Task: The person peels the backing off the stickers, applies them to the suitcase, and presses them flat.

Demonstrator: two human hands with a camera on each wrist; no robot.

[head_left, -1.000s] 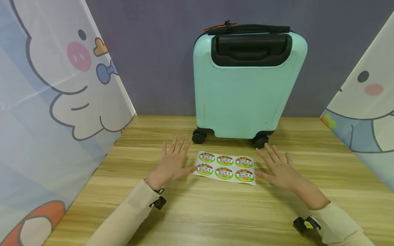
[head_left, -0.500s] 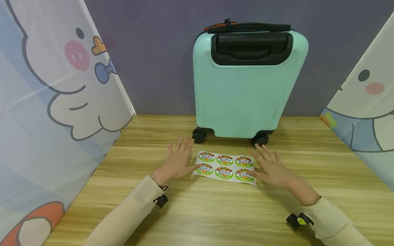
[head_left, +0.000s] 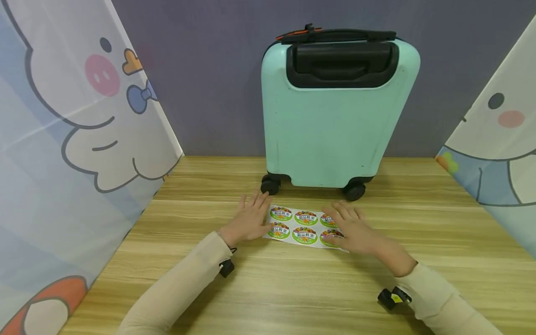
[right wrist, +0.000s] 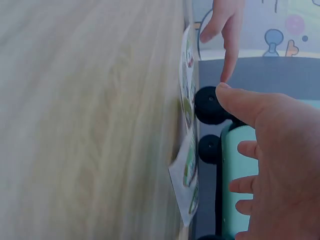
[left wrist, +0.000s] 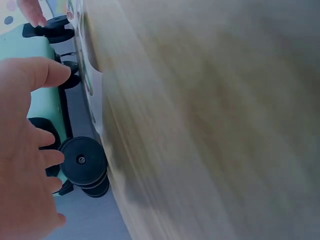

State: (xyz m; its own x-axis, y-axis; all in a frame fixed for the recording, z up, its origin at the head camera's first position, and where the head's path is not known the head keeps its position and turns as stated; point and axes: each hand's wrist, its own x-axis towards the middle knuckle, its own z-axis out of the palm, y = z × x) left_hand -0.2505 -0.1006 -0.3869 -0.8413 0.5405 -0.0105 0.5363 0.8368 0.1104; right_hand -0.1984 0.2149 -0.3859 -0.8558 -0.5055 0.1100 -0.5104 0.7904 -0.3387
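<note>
A sheet of oval fruit stickers [head_left: 305, 227] lies on the wooden table between my hands. In the right wrist view the sticker sheet [right wrist: 189, 155] looks slightly bent, with one corner raised off the wood. My left hand [head_left: 248, 222] is over the sheet's left edge, palm down, fingers extended toward the suitcase's left wheel. Above the sheet's right end my right hand [head_left: 353, 229] overlaps the right-hand stickers, its fingers spread. Neither hand holds anything. Behind the sheet a mint-green suitcase [head_left: 335, 135] stands upright on black wheels [head_left: 354, 190].
The wooden table [head_left: 268, 288] reaches back to a grey wall [head_left: 209, 83]. Cartoon-printed sheets [head_left: 50, 153] hang at the left and right sides. On top of the suitcase is a black carry handle [head_left: 347, 35] with an orange strip. Small cameras [head_left: 226, 268] are strapped to both wrists.
Both hands have moved inward over the sticker sheet, the right hand farther, from beside the sheet to above its right end. The sheet and suitcase have stayed in place.
</note>
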